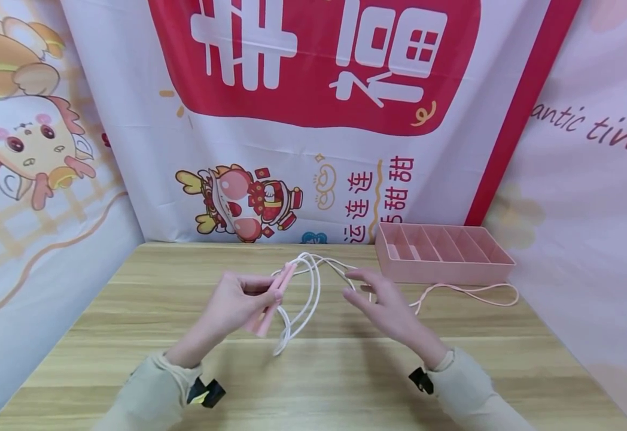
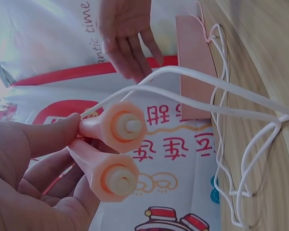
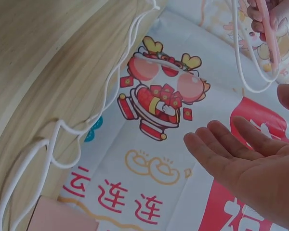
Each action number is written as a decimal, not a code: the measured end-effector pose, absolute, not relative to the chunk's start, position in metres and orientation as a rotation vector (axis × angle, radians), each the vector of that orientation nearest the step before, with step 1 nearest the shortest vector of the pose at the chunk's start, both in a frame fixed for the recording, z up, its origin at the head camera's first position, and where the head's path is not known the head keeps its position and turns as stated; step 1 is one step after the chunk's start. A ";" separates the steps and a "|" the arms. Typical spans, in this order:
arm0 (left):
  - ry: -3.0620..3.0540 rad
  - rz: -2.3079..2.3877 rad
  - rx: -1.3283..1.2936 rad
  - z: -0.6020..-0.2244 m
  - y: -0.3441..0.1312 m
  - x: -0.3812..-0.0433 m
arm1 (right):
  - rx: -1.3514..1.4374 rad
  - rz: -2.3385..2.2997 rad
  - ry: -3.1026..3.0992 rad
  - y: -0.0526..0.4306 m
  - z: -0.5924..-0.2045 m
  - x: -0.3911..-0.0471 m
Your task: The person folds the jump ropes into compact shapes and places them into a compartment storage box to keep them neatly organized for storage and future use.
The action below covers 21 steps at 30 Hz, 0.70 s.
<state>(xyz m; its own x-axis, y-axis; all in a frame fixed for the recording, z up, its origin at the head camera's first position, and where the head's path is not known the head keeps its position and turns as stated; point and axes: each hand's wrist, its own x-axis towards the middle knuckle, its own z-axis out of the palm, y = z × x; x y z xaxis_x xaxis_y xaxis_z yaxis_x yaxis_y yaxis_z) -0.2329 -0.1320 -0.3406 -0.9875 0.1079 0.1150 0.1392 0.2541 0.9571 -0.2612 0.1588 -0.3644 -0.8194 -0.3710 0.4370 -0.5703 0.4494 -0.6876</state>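
Observation:
My left hand [image 1: 240, 302] pinches the two pink handles [image 2: 108, 178] of a jump rope side by side between thumb and fingers, above the table. Their flared ends face the left wrist camera. White cord [image 2: 207, 79] loops from the handles down to the tabletop, then trails right toward the pink box. To the right, my right hand [image 1: 386, 305] hovers over the trailing cord with fingers spread and nothing in its grasp. In the right wrist view its palm and loosely extended fingers [image 3: 221, 161] show plainly, apart from the handles.
A pink compartment box [image 1: 443, 272] stands at the table's back right, with a cord loop [image 1: 475, 291] lying in front of it. The wooden table [image 1: 313, 389] meets a printed cloth backdrop [image 1: 281, 137] at the rear and cloth walls on both sides.

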 end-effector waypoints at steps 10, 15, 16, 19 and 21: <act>-2.423 -1.932 -0.388 -0.342 -0.119 -0.228 | 0.725 1.691 -2.448 0.147 -0.362 -0.256; -2.424 -1.951 -0.446 -0.345 -0.115 -0.228 | 0.734 1.819 -2.430 0.144 -0.367 -0.256; -2.429 -1.951 -0.448 -0.345 -0.114 -0.228 | 0.737 1.834 -2.426 0.143 -0.368 -0.256; -2.440 -1.945 -0.459 -0.345 -0.112 -0.228 | 0.734 1.869 -2.408 0.141 -0.368 -0.256; -2.452 -1.939 -0.464 -0.345 -0.110 -0.227 | 0.730 1.902 -2.397 0.140 -0.367 -0.255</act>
